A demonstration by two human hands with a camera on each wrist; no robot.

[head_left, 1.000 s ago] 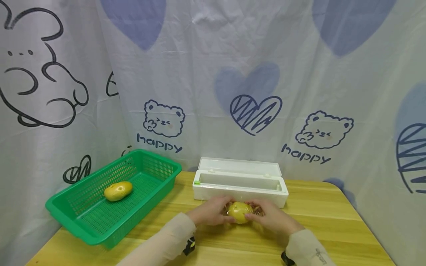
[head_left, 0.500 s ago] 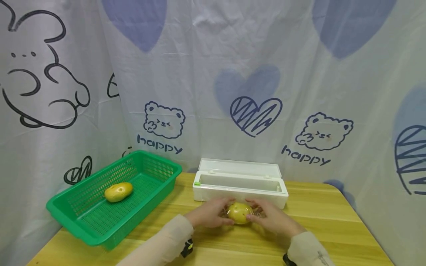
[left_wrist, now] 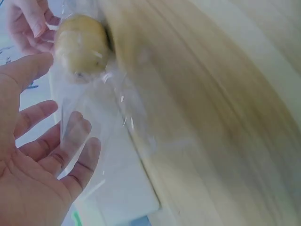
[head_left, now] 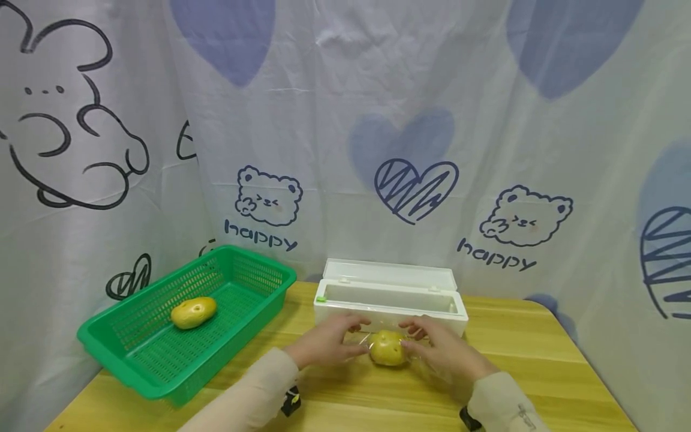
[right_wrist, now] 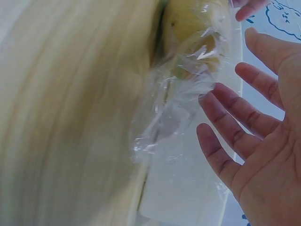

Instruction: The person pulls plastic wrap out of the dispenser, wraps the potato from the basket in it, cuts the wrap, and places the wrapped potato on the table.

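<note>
A yellow potato [head_left: 387, 348] sits on the wooden table between the two hands, in front of the white box. Clear cling film [right_wrist: 162, 113] covers it, and loose crinkled ends stick out on both sides. My left hand [head_left: 326, 342] is beside the potato's left end, fingers spread and loosely bent; in the left wrist view some fingertips overlap the film. On the other side, my right hand [head_left: 448, 351] has its fingers apart, the fingertips near or touching the film's edge in the right wrist view. Neither hand grips the potato.
Behind the potato stands a long white cling film box [head_left: 391, 313], its lid [head_left: 390, 273] raised and a green piece [head_left: 321, 299] at its left end. A green basket [head_left: 237, 336] at the left holds another potato [head_left: 193, 312]. A printed curtain [head_left: 335, 150] hangs behind.
My left hand has moved left, away from the potato, and its fingers have spread. My right fingers have loosened from the wrapped potato, which stays in about the same spot.
</note>
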